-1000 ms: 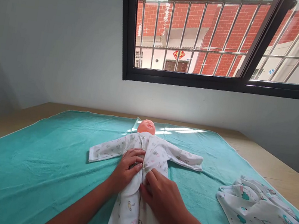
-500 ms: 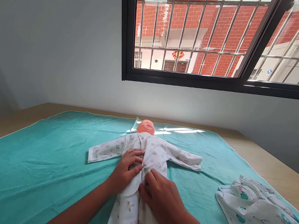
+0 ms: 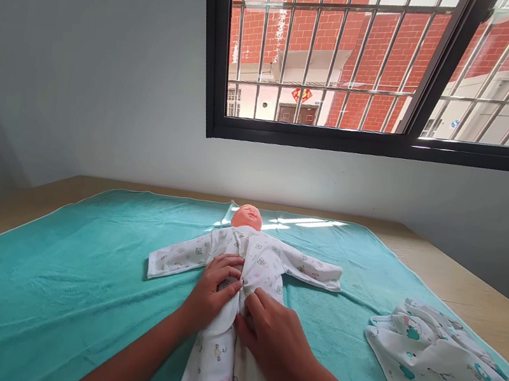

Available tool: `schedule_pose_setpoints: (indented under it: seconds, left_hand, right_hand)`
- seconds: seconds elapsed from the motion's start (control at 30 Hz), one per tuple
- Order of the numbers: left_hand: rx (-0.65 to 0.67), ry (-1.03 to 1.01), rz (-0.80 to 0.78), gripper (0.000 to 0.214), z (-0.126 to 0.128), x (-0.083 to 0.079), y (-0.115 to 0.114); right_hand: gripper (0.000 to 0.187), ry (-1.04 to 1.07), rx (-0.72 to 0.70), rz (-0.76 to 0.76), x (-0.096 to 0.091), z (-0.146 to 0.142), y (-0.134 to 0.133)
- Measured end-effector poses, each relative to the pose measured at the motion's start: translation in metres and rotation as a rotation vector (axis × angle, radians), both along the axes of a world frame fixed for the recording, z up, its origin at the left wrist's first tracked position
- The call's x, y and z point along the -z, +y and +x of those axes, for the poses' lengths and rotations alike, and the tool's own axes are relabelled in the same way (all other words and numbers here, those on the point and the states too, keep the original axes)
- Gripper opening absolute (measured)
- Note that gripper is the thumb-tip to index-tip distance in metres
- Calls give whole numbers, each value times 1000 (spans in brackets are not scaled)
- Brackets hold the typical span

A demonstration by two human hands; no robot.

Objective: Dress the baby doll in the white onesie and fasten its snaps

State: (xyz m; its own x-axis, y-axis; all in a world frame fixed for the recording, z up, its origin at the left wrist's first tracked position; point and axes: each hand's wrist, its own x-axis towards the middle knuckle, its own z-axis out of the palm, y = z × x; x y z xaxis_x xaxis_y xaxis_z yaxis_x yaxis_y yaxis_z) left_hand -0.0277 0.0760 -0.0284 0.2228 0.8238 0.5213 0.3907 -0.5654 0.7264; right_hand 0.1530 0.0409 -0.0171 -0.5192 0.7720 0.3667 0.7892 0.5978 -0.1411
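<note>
Two edges of the white sleepsuit (image 3: 267,263) meet at the tummy. The left hand (image 3: 212,293) pinches one edge and the right hand (image 3: 272,338) pinches the other. The doll (image 3: 248,216) lies on its back on the green towel (image 3: 52,274) on the worktop (image 3: 462,281). More clothes (image 3: 438,374) lie to the right.

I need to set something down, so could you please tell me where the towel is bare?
Bare towel spans from the doll to the towel's left edge; a narrower strip separates doll and patterned cloth. Crowded mid-doll, under the left hand and right hand.
</note>
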Motion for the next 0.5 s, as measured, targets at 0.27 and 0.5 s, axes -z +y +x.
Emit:
schedule_pose_setpoints:
  seconds: [0.27,0.5]
  left_hand:
    - [0,-5,-5,5,0,1,2]
    - [-13,-1,-13,5,1,-2,-1]
  right_hand:
    - [13,-14,1,-6,-1,0,0]
    - [14,-2,-1,13,-1,0,-1]
